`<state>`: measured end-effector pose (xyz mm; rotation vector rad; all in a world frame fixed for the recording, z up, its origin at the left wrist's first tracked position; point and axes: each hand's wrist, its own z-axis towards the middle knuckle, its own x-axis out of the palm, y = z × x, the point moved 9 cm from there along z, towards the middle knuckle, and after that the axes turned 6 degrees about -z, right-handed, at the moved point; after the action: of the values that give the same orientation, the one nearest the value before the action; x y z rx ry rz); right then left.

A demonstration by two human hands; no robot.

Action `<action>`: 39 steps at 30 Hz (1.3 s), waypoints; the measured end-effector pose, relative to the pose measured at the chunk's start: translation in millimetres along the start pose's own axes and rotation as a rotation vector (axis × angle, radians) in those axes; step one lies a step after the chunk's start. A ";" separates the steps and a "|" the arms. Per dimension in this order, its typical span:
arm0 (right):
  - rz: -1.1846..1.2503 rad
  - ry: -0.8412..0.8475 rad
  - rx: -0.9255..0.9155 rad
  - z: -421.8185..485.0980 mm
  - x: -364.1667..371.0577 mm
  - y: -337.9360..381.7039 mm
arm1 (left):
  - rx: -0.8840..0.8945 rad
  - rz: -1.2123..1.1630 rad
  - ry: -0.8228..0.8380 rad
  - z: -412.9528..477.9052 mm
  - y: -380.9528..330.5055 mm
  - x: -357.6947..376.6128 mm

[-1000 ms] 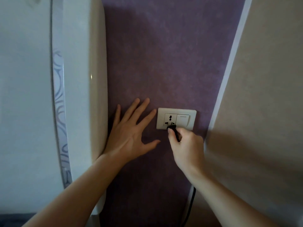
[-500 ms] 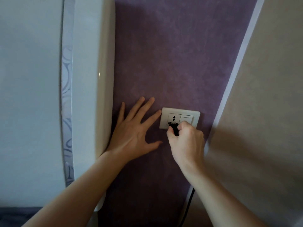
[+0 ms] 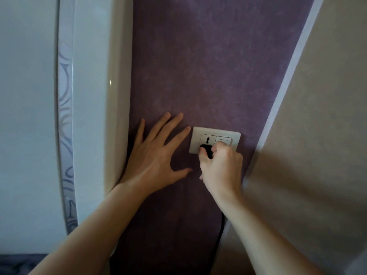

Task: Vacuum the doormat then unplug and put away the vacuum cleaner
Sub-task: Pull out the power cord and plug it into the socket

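Plug risk: crooked pull

Right hand has fingers clamped on the plug, low in the socket plate. Left hand lies flat on the wall, fingers apart, plate just beyond its fingertips. Prongs are hidden, I think; a slanted pull could bend them.

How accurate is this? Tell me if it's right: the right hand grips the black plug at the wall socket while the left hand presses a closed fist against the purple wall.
One thing is wrong: the left hand is no fist. In the head view it lies flat on the purple wall, fingers straight and spread, left of the wall socket. The rest holds: the right hand grips the black plug at the socket.
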<state>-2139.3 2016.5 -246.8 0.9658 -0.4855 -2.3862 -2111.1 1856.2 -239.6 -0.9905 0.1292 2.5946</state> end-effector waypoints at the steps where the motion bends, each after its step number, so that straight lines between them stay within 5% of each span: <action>1: 0.009 0.003 -0.006 0.5 1.5 0.5 | -0.004 -0.010 -0.008 0.5 0.1 0.3; 34: -0.159 0.088 -0.001 -1.8 -16.2 13.8 | -0.014 -0.054 0.042 0.2 -0.2 1.5; 39: -0.138 0.243 0.041 0.7 -18.4 3.8 | -0.045 -0.053 0.164 -0.1 -5.5 -11.6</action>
<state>-2127.3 2024.3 -234.6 1.3266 -0.3885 -2.3426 -2101.1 1857.9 -231.8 -1.2066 0.0855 2.4766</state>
